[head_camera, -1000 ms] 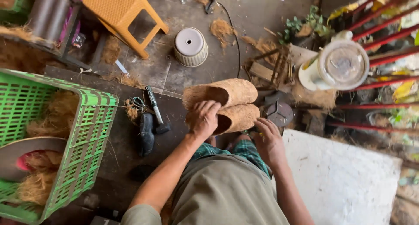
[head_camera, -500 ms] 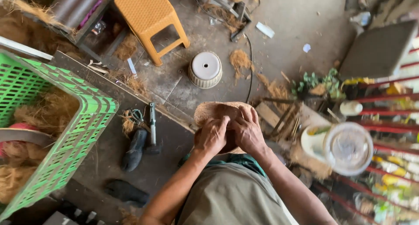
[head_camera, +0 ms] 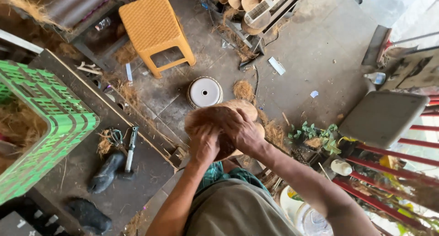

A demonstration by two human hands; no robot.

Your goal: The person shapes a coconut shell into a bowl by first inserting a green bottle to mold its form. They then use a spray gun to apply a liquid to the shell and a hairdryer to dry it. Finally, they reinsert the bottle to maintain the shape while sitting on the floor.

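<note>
Both hands on the coir piece (head_camera: 215,121) now, a brown fibrous rounded shape held out in front of the body, above the concrete floor (head_camera: 315,57). Left hand (head_camera: 204,144) is wrapped over its near-left side, fingers curled tight; right hand (head_camera: 242,133) is clamped over the top-right, pressing down. Looks like the shaping/pressing step: the two hands squeeze the fibre into form, w/ the piece off the ground, not resting on anything I can see. Just beyond it on the floor sits a white round pot turned upside down (head_camera: 204,92), w/ a loose tuft of fibre (head_camera: 243,89) beside it to the right. Far left, an orange plastic stool (head_camera: 153,28). On the dark desk (head_camera: 87,163) at left: a green plastic crate (head_camera: 41,126) w/ fibre in it, a screwdriver-like tool (head_camera: 130,149) and scissors (head_camera: 116,137) near the edge. Judgement: next move prob. calls for an even squeeze all round and a firm hold, as loose fibre could shed or the shape go lopsided.
</note>
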